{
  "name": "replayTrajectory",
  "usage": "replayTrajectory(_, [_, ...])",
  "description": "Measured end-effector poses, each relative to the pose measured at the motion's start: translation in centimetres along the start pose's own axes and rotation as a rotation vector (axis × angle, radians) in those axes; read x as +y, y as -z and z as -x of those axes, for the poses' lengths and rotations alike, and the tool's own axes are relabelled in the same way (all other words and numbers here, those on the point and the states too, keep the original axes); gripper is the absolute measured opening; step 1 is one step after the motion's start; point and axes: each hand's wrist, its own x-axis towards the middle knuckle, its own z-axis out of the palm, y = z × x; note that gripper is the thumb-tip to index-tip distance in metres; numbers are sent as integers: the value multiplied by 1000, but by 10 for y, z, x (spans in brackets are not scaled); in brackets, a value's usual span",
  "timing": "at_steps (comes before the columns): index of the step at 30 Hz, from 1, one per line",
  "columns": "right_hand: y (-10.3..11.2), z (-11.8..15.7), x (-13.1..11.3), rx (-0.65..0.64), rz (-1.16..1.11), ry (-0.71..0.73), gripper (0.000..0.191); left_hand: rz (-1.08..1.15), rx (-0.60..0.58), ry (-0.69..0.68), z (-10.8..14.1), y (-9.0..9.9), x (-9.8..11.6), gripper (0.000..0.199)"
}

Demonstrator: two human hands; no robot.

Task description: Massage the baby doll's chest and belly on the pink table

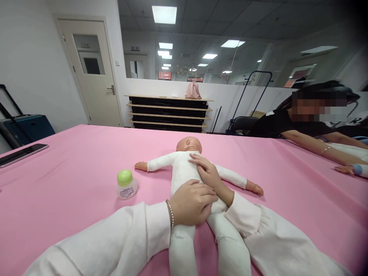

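Observation:
A baby doll in a white cloth suit lies on its back on the pink-covered table, head away from me, arms spread. My left hand rests palm down on the doll's belly, fingers together; a bracelet sits on that wrist. My right hand lies flat on the doll's chest, fingertips toward its neck. Both hands press on the doll without gripping it. A small clear jar with a green lid stands to the left of the doll, apart from it.
Another person leans on the table at the far right, forearm stretched out beside a second doll's hand. A dark tablet lies at the left edge. Beyond the table are a low shelf, a door and a blue case.

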Motion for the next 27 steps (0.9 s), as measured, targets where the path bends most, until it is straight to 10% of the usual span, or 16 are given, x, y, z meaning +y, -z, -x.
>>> replayTrajectory(4, [-1, 1, 12, 140, -68, -158, 34, -97, 130, 195, 1, 1, 0, 18])
replayTrajectory(9, [2, 4, 13, 240, -22, -136, 25, -161, 109, 30, 3, 1, -2, 17])
replayTrajectory(17, [4, 4, -1, -98, 33, 204, 41, 62, -120, -214, 1, 5, -4, 25])
replayTrajectory(27, [2, -3, 31, -121, 164, -52, 43, -87, -88, 139, 0, 7, -1, 31])
